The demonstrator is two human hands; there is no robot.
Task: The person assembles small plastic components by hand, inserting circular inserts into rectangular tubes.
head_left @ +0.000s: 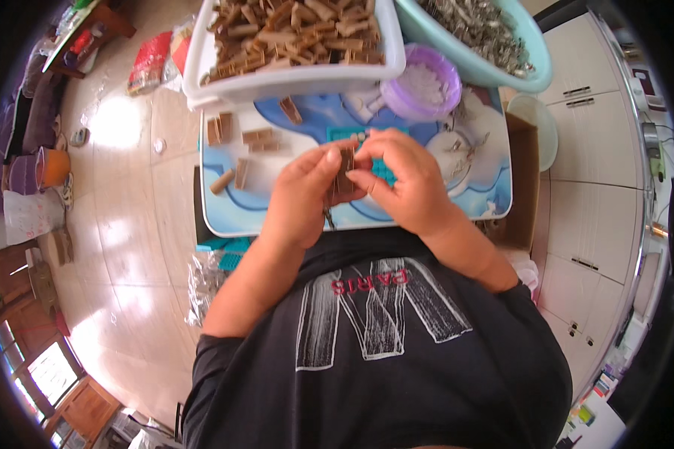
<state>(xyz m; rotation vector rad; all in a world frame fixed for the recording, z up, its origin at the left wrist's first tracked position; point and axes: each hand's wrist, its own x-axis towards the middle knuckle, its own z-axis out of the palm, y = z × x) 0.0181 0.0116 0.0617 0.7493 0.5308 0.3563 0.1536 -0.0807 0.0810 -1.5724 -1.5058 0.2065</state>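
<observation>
Wood piece (pixel 346 168) sits upright btwn my two hands, just above the near edge of the blue board (pixel 472 187), over my lap. My left hand (pixel 301 196) is curled shut around its left side, thumb pressed up along it, fingers tucked behind. My right hand (pixel 403 173) pinches it from the right w/ thumb and forefinger tips, other fingers bent over the top; so both hands closed on the same piece. Something small and dark pokes out below my left palm, can't tell what.

Behind the hands, a teal block (pixel 382 166) lies on the board, mostly hidden by my right fingers. Left of my hands, loose wood pieces (pixel 240 153) are scattered on the board, some paired, one lying apart near the left edge. Further out: white bin (pixel 292 78) full of the same brown pieces touches the board's far edge. Purple tub (pixel 425 84) w/ white bits stands right of it, and a teal basin (pixel 494 45) of metal springs behind that. Cardboard box (pixel 524 187) hugs the board's right side. Tile floor to the left.
</observation>
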